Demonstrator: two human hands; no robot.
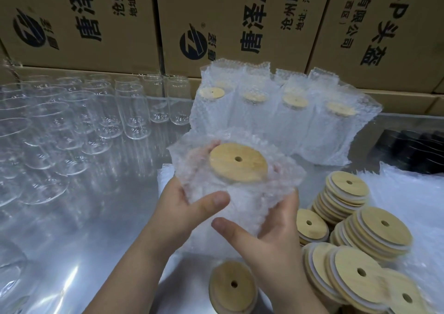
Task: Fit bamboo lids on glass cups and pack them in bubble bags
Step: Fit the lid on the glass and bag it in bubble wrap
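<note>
Lidded cup (240, 169) in bubble bag (243, 206)

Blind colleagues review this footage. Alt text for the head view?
A left hand and right hand grip a bubble bag holding a cup with a bamboo lid. Empty cups stand left, packed cups behind, loose lids right.

Bare bench (101, 229) lies open at lower left, hemmed by empty glass cups (72, 126) on the left, lid stacks (382, 229) right, bagged cups (295, 121) and cartons (240, 25) behind.
</note>
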